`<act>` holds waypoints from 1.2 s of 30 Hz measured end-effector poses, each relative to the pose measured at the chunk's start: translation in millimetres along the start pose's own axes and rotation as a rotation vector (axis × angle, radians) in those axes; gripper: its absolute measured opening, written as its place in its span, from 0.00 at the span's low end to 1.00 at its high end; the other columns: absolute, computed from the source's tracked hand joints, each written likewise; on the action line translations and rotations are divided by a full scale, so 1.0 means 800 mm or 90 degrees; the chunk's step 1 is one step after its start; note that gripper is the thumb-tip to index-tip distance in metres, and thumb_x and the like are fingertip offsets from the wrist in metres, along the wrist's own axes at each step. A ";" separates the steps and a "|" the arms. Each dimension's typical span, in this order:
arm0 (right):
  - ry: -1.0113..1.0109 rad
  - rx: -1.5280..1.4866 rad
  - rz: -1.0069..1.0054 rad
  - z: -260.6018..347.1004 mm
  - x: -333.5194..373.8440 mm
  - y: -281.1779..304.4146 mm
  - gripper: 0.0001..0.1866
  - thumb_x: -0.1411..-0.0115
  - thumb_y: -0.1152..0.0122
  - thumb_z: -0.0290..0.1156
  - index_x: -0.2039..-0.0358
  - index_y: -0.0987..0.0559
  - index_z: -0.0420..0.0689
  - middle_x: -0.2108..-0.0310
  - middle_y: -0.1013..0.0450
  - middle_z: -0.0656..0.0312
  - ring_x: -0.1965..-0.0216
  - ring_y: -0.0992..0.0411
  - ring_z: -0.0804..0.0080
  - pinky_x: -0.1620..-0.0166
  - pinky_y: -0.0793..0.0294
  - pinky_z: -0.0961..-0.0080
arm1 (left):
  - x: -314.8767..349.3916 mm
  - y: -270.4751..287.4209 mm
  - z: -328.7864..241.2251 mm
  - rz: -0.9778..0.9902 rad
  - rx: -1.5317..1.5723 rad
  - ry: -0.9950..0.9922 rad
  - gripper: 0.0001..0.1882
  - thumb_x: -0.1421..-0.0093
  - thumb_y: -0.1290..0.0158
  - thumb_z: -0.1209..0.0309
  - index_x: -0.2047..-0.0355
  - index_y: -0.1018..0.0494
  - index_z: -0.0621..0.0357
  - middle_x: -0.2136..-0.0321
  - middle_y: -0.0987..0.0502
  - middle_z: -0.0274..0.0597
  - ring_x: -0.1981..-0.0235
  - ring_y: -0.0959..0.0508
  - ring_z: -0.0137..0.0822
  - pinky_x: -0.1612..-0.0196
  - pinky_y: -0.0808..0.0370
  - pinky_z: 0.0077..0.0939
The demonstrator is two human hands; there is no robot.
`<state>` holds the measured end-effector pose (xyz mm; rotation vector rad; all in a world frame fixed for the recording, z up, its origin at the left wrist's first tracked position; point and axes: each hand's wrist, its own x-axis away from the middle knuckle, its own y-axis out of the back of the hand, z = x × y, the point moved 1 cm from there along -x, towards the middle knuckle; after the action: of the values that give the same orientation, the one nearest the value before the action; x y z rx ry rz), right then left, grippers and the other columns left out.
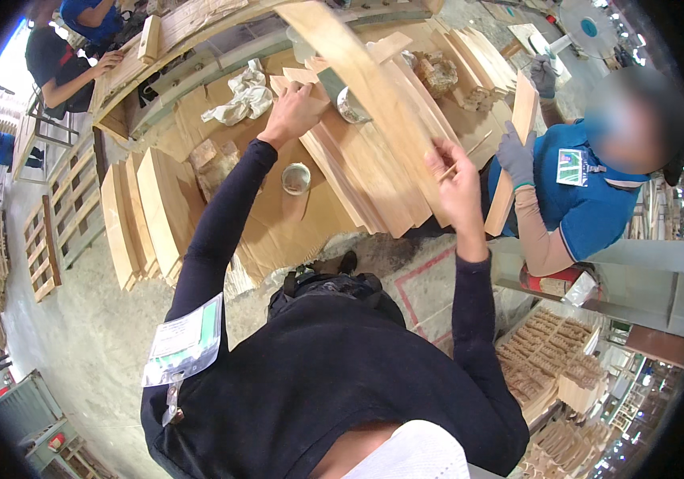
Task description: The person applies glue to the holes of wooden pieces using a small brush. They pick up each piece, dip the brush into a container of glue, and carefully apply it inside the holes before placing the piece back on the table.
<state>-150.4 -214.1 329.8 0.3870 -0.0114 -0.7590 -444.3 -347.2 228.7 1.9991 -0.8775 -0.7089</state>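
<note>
A long pale wooden board [382, 88], smeared by motion, slants above a row of stacked boards [350, 172] on the table. My right hand [460, 188] grips its near end, and a thin stick [447, 172] shows between the fingers. To the left, my left hand [294, 116] is closed over the far end of a board [316, 94] in the row; its fingertips are partly hidden. Between my arms stands a small tub [295, 179] with a stick in it. Another round container [351, 105] is partly covered by the slanting board.
Cardboard [278, 231] covers the table. Crumpled white cloth [244, 94], a wrapped lump [216, 164] and upright boards [168, 203] lie left. At right, a gloved co-worker [573, 188] holds another board [513, 152]. A workbench [174, 48] with people stands beyond.
</note>
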 end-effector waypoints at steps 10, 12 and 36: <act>0.171 0.280 -0.122 0.049 0.059 -0.064 0.20 0.45 0.37 0.27 0.52 0.30 0.42 0.57 0.31 0.50 0.55 0.30 0.47 0.57 0.29 0.61 | 0.086 0.068 -0.045 -0.204 0.701 0.129 0.23 0.40 0.47 0.64 0.47 0.33 0.64 0.54 0.28 0.47 0.53 0.27 0.43 0.49 0.30 0.38; 0.231 0.290 -0.105 0.052 0.071 -0.091 0.22 0.46 0.38 0.27 0.50 0.31 0.44 0.55 0.32 0.51 0.54 0.31 0.51 0.55 0.31 0.61 | 0.134 0.098 -0.098 -0.140 1.236 0.264 0.22 0.38 0.47 0.65 0.46 0.34 0.64 0.55 0.29 0.44 0.54 0.27 0.36 0.52 0.28 0.33; 0.022 -0.278 0.042 0.018 0.015 -0.037 0.18 0.31 0.60 0.30 0.47 0.29 0.35 0.67 0.26 0.60 0.66 0.26 0.76 0.59 0.26 0.78 | 0.273 0.148 -0.064 -0.318 0.672 0.050 0.24 0.35 0.53 0.52 0.49 0.38 0.59 0.69 0.32 0.31 0.67 0.32 0.22 0.65 0.35 0.16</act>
<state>-163.4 -246.7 331.7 -0.0168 0.1714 -0.6669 -314.4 -544.6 319.8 3.2364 -0.7699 -0.4333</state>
